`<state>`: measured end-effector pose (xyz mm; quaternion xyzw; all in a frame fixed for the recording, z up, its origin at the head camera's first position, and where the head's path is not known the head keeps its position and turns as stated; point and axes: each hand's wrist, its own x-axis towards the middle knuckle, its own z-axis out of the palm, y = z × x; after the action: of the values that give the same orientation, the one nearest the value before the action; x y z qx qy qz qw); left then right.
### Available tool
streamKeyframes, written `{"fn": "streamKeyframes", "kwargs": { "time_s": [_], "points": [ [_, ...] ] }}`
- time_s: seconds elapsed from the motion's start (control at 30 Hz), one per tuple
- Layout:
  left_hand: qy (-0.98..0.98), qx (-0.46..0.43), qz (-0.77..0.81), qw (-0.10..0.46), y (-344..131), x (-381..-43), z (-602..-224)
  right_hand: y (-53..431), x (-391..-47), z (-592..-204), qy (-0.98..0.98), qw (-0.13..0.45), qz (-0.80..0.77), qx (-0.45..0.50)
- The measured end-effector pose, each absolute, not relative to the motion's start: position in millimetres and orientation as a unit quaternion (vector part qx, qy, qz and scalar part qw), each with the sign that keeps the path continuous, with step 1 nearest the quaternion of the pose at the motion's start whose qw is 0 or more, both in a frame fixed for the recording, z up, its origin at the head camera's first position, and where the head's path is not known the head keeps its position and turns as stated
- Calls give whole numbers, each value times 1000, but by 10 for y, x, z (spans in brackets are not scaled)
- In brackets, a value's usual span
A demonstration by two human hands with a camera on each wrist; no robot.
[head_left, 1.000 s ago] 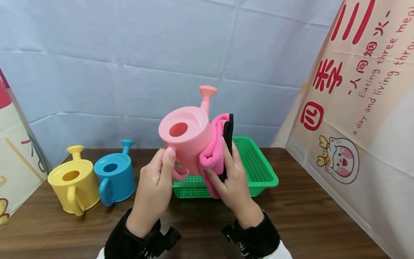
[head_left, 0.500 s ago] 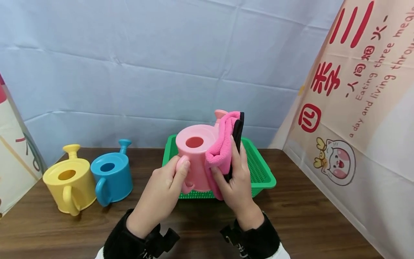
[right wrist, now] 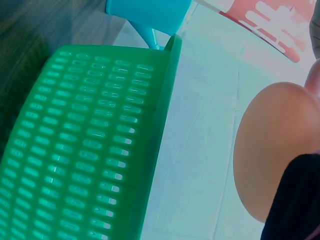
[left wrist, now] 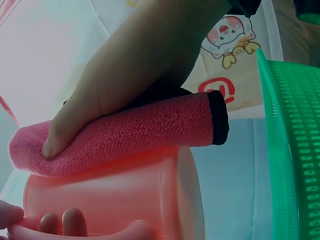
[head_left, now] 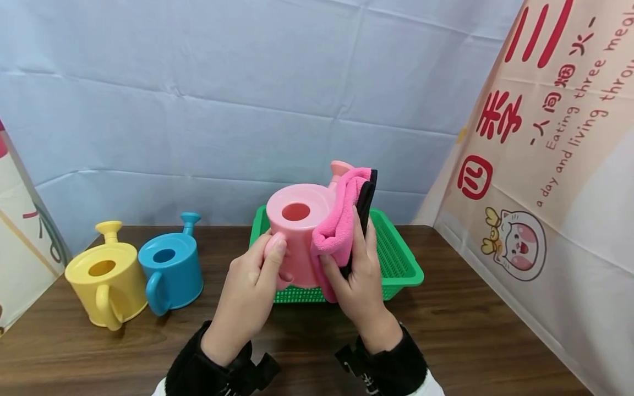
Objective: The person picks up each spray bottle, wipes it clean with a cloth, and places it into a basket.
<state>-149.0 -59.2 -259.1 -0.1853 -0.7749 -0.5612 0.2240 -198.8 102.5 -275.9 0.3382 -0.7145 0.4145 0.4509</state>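
My left hand (head_left: 250, 286) grips the handle of a pink watering can (head_left: 299, 247), held up in front of the green basket. A folded pink towel (head_left: 337, 231) with black edging lies against the can's right side. My right hand (head_left: 360, 275) holds this towel, thumb on the pink face and fingers over the black edge. In the left wrist view, the towel (left wrist: 135, 135) presses along the wall of the can (left wrist: 110, 195), with the right thumb on top. The can's underside (right wrist: 275, 150) shows in the right wrist view.
Behind the hands stands a green perforated basket (head_left: 402, 258). At the left of the wooden table (head_left: 465, 324) are a yellow watering can (head_left: 111, 286) and a blue watering can (head_left: 178, 275). A pale blue cloth (head_left: 208, 110) hangs at the back, a printed cloth (head_left: 559, 165) at the right.
The pink watering can has come down and to the right, turning more upright. The towel has shifted slightly right with my right hand and now overlaps the spout. Both hands keep their holds.
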Motion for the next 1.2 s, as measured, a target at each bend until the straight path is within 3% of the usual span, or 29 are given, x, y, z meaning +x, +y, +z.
{"fn": "streamKeyframes", "kwargs": {
  "time_s": [0.6,0.8,1.2],
  "points": [
    [-757,-188,-588,216,-587,-1465,-2570,1011,-1949,-2748,-720,443,415,336],
    [-768,-173,-589,181,-587,-1453,-2568,964,-1809,-2648,-717,450,416,334],
    [-816,-161,-540,129,-611,-1454,-2583,994,-1790,-2636,-702,381,509,321]
  ]
}}
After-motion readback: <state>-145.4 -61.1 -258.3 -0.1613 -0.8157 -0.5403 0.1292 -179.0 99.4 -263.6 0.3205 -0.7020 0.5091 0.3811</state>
